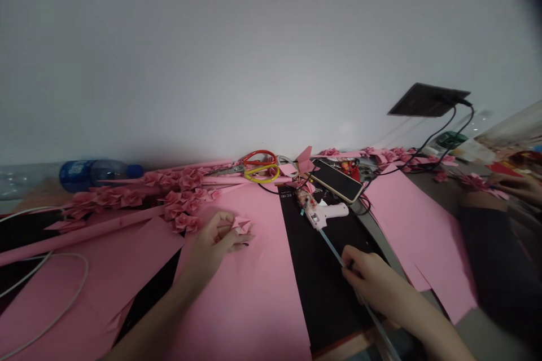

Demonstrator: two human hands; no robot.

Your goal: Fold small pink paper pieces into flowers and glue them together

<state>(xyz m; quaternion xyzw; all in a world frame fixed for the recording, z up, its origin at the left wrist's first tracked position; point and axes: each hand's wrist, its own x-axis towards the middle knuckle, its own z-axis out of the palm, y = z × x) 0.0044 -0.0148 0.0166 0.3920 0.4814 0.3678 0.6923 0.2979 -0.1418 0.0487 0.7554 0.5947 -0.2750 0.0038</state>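
My left hand (215, 243) rests on a pink paper sheet (254, 293) and pinches a small folded pink paper flower (241, 225) between its fingertips. My right hand (372, 282) is closed round a thin clear glue stick (332, 248) that runs into the back of a white glue gun (322, 213) lying on a black mat (322, 282). Several finished pink paper flowers (178, 203) lie in rows beyond my left hand.
Red and yellow scissors (258, 168) lie by the wall. A phone (337, 180) sits behind the glue gun. A blue water bottle (91, 172) lies at far left. More pink sheets (419, 225) spread right. Another person's hand (519, 186) shows at right. White cables (51, 271) loop at left.
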